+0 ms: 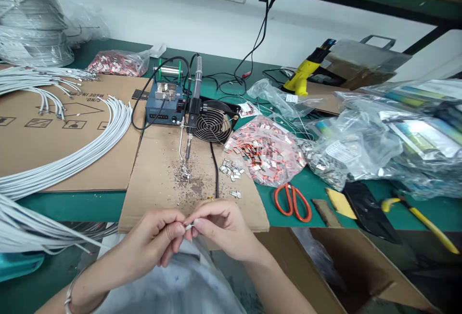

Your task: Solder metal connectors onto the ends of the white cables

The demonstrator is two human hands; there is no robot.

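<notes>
Bare left hand (158, 236) and bare right hand (225, 229) pinching one small whitish piece (189, 227) between them, red-orange looped scissors (305, 206) to their right, small silver rectangular metal pieces (236, 174) on brown cardboard (144, 174) beyond the right hand, blue boxy soldering station (159, 108) farther beyond the left.

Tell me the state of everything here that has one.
Left hand: pinching small piece
Right hand: pinching same piece
Small piece: held between fingertips
Soldering iron: tip down, power unclear
Heat gun: nozzle up
White cables: bundled, curved
Red-handled scissors: lying flat
Cardboard box: open
Fan: motion unclear
</notes>
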